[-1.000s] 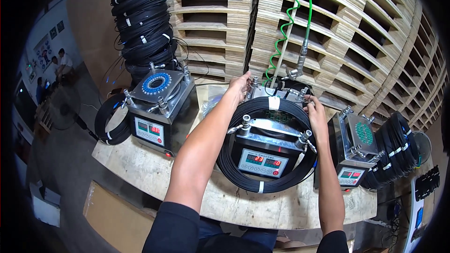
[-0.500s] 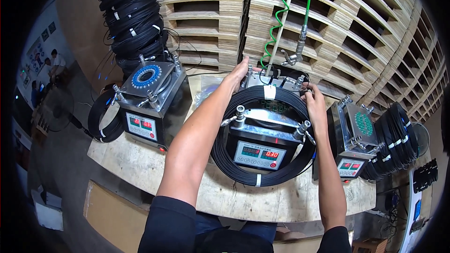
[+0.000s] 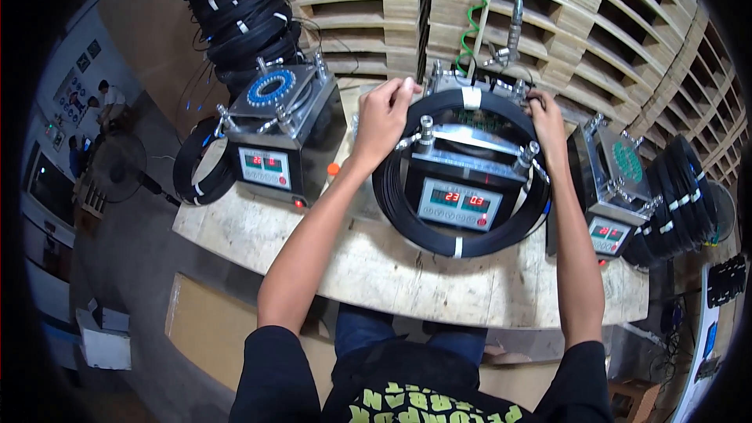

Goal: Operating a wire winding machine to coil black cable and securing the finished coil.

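Note:
My left hand (image 3: 384, 121) is raised beside the upper left rim of a coil of black cable (image 3: 392, 211). Its fingers are loosely bent and look apart, holding nothing that I can see. At the rear right corner of the middle machine (image 3: 458, 204), my right hand (image 3: 547, 119) has its fingers closed near the clamp post, and what they grip is hidden. White tape binds the coil, which leans around the machine's front. A metal top plate (image 3: 470, 145) with knurled posts shows through the ring, above a panel with red digits.
A similar machine with a ring of blue connectors (image 3: 271, 88) stands left, another with green connectors (image 3: 627, 162) right. Stacked black coils (image 3: 243, 16) rise behind the left one; more coils (image 3: 681, 196) lean at right. Wooden pallets (image 3: 352, 0) and a green air hose (image 3: 474, 23) are behind.
My left hand has drawn back from the rear left post toward the coil's rim. My right hand stays at the rear right corner. The whole view has shifted, and the middle display's digits have changed.

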`<move>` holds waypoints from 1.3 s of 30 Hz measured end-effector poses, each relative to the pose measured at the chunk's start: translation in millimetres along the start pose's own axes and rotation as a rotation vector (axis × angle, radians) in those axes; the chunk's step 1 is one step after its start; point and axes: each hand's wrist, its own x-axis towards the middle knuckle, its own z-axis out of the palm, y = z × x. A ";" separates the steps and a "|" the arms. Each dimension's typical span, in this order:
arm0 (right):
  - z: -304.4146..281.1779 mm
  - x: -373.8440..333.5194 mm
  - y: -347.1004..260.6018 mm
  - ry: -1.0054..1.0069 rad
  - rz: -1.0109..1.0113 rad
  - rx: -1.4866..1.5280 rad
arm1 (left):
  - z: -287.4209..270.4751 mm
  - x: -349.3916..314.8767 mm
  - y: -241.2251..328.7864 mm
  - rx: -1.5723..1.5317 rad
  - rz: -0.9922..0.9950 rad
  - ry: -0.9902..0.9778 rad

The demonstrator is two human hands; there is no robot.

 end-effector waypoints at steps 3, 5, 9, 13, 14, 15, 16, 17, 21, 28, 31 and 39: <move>4.6 1.0 -11.7 0.024 -0.014 -0.036 | -41.9 -49.0 26.6 0.343 0.227 -0.202; 8.0 -1.0 -13.7 0.041 -0.025 -0.059 | -53.5 -64.2 23.8 0.466 0.384 -0.267; 3.9 -7.7 -24.1 0.034 0.003 -0.073 | -55.7 -70.7 23.8 0.558 0.337 -0.335; 3.6 -12.4 -24.1 0.050 0.014 -0.062 | -56.0 -59.8 26.8 0.572 0.323 -0.446; 3.2 -11.2 -22.6 0.055 -0.003 -0.044 | -55.0 -58.7 27.4 0.569 0.333 -0.445; 1.1 -12.0 -20.4 0.060 0.001 -0.040 | -54.1 -58.9 28.1 0.582 0.309 -0.465; 1.9 -15.2 -22.3 0.061 0.006 -0.031 | -55.9 -58.9 30.6 0.602 0.282 -0.487; 1.7 -15.3 -24.6 0.059 0.010 -0.021 | -57.5 -57.6 35.9 0.624 0.198 -0.515; 3.6 -16.6 -36.4 0.049 0.019 0.010 | -62.9 -46.2 33.3 0.651 0.045 -0.547; 3.6 -10.8 -25.0 0.069 -0.021 0.038 | -41.7 -52.7 42.2 0.683 0.307 -0.482; 0.7 -14.3 -28.8 0.047 0.014 0.025 | -17.4 -65.9 61.5 0.496 0.024 -0.475; 3.7 -18.5 -30.0 0.156 -0.018 0.023 | 12.4 -64.0 69.2 0.151 -0.036 -0.464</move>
